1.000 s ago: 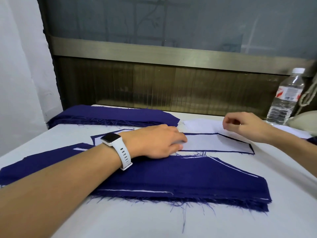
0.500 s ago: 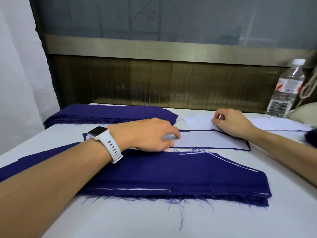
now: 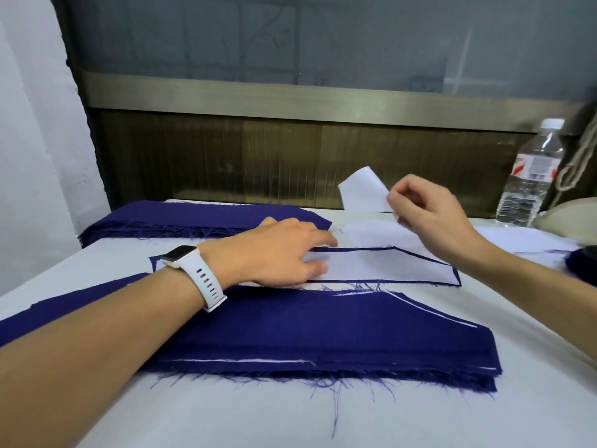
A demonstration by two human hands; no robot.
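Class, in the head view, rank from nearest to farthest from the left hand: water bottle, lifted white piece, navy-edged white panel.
1. Navy-edged white panel: touched by the left hand.
2. Lifted white piece: rightward, pinched by the right hand.
3. Water bottle: far right, by the wall.

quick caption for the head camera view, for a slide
Right hand pinches a white piece held up above the table while the left hand rests on a white-faced blue panel.
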